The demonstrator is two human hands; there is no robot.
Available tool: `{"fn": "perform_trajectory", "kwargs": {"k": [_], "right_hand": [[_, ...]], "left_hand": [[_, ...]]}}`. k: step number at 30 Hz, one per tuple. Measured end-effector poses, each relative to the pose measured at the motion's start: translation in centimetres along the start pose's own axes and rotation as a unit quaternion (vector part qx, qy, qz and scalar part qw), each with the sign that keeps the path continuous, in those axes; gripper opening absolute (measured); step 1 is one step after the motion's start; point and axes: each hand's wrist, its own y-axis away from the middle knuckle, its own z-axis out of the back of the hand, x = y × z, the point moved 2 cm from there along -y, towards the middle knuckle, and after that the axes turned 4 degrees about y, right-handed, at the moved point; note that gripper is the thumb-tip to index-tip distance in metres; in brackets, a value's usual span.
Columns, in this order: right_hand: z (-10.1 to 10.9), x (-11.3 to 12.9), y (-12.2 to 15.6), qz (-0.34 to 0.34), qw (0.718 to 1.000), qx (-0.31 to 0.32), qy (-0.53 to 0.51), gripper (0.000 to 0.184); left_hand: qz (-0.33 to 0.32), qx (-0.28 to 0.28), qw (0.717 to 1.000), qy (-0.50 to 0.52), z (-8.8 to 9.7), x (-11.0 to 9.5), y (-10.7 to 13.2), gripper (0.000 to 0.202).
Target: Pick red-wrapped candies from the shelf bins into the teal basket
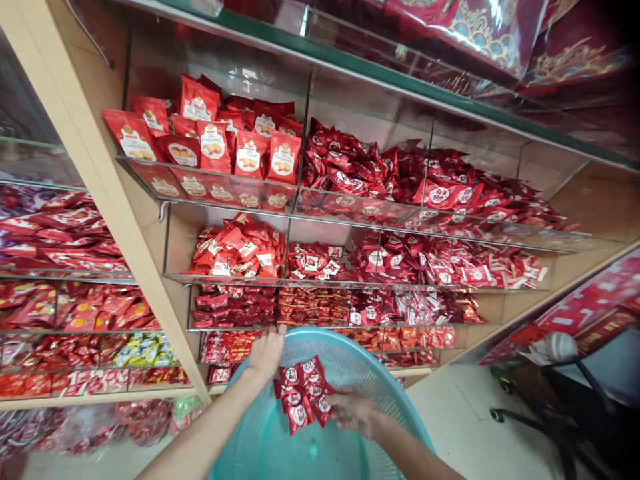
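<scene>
My left hand (pixel 267 352) grips the far rim of a teal plastic basin (pixel 350 363), fingers curled over its edge. My right hand (pixel 354 410) is inside the basin, closed on a bunch of small red candy packets (pixel 303 395) with white round logos. Just beyond the basin stand glass shelf bins (pixel 350 207) packed with red snack packets.
Red biscuit packets (pixel 215 143) fill the top left bin. A beige shelf post (pixel 120 207) divides this rack from another rack of red packets on the left. A black wheeled chair (pixel 555 393) stands at the right on a pale tiled floor (pixel 450 413).
</scene>
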Motion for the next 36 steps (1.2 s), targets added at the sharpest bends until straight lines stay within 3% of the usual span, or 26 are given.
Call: {"fn": "perform_trajectory", "kwargs": {"k": [5, 15, 22, 29, 36], "right_hand": [[-0.6, -2.1, -1.1, -0.031, 0.999, 0.006, -0.018, 0.026], [-0.5, -3.4, -1.0, -0.042, 0.999, 0.000, 0.008, 0.025], [-0.6, -4.1, -2.8, -0.036, 0.990, -0.073, 0.119, 0.023], [0.2, -4.3, -3.3, 0.042, 0.966, -0.117, 0.226, 0.022], [0.0, -3.8, -2.3, 0.064, 0.967, -0.084, 0.231, 0.017]], "left_hand": [[-0.009, -0.005, 1.000, -0.003, -0.3, -0.4, 0.1, 0.035], [0.002, 0.000, 1.000, 0.004, -0.4, -0.1, 0.8, 0.037], [0.005, -0.005, 1.000, -0.004, -0.6, 0.0, 0.9, 0.034], [-0.001, -0.006, 1.000, -0.011, -0.4, -0.1, 0.9, 0.032], [-0.012, -0.003, 1.000, -0.020, -0.5, -0.2, 1.0, 0.033]]}}
